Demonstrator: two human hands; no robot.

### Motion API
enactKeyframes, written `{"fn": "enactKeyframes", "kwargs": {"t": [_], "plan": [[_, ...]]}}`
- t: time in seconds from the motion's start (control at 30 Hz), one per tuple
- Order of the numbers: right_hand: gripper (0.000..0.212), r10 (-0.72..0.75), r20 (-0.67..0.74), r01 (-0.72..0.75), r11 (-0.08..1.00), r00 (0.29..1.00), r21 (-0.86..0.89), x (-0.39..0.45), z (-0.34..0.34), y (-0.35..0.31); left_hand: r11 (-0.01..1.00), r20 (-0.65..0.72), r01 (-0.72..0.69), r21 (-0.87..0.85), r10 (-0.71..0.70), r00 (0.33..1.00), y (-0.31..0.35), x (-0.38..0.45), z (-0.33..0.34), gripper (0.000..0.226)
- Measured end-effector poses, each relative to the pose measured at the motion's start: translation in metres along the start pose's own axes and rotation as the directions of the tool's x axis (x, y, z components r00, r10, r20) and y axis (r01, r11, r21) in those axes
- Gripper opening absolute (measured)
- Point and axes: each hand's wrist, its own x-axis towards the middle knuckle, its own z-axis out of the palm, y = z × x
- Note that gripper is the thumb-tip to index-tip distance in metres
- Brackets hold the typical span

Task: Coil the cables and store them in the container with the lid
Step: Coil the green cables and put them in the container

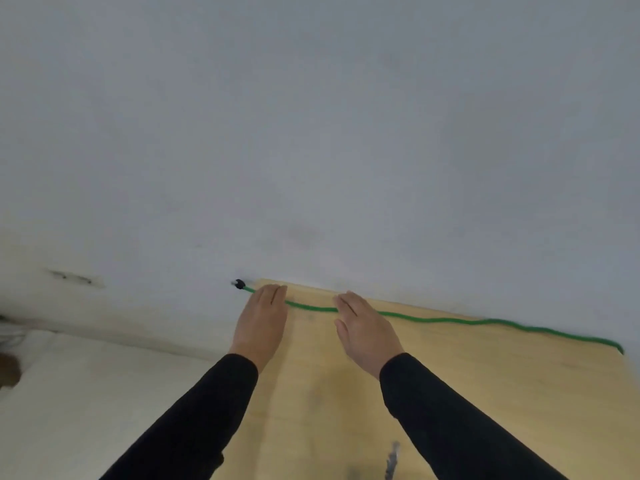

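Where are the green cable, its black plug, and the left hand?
green cable (433, 319): head view, mid-run along the table's far edge.
black plug (239, 283): head view, on the plug body at the cable's left end.
left hand (261, 318): head view, back of the hand.

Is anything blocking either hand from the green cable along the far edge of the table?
Nothing visible does. The green cable lies bare along the far edge of the wooden table, against the wall. The left hand and right hand are flat and open right at it, fingers reaching over it. The lidded container is out of view.
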Motion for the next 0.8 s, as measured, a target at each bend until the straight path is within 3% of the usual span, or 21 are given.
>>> {"fn": "enactKeyframes", "kwargs": {"t": [0.17, 0.37, 0.5, 0.57, 0.7, 0.8], "plan": [[0.042, -0.003, 0.049, 0.003, 1.000, 0.999, 0.014, 0.033, 0.042, 0.004, 0.993, 0.037, 0.042, -0.111, -0.038, 0.999, -0.035, 0.003, 0.036, 0.034], [0.039, 0.022, 0.119, -0.017, 0.999, 0.993, -0.041, 0.048, 0.066, 0.009, 0.988, 0.071, 0.035, -0.148, -0.024, 0.997, -0.052, 0.010, 0.059, 0.040], [0.035, 0.037, 0.120, -0.028, 0.997, 0.992, -0.069, 0.050, 0.071, 0.009, 0.969, 0.071, 0.073, -0.236, -0.058, 0.996, -0.054, 0.012, 0.061, 0.020], [0.030, 0.068, 0.147, -0.063, 0.997, 0.987, -0.034, 0.050, 0.070, 0.008, 0.965, 0.059, 0.060, -0.257, -0.046, 0.997, -0.055, 0.013, 0.062, 0.009], [0.019, 0.119, 0.117, -0.125, 0.991, 0.986, 0.048, 0.047, 0.057, 0.009, 0.950, 0.001, 0.034, -0.310, -0.036, 0.999, -0.050, 0.016, 0.048, 0.015], [0.015, 0.108, 0.036, -0.112, 0.979, 0.994, 0.171, 0.047, 0.030, 0.012, 0.909, -0.014, 0.102, -0.403, -0.118, 0.993, -0.036, 0.026, 0.016, 0.015]]}}
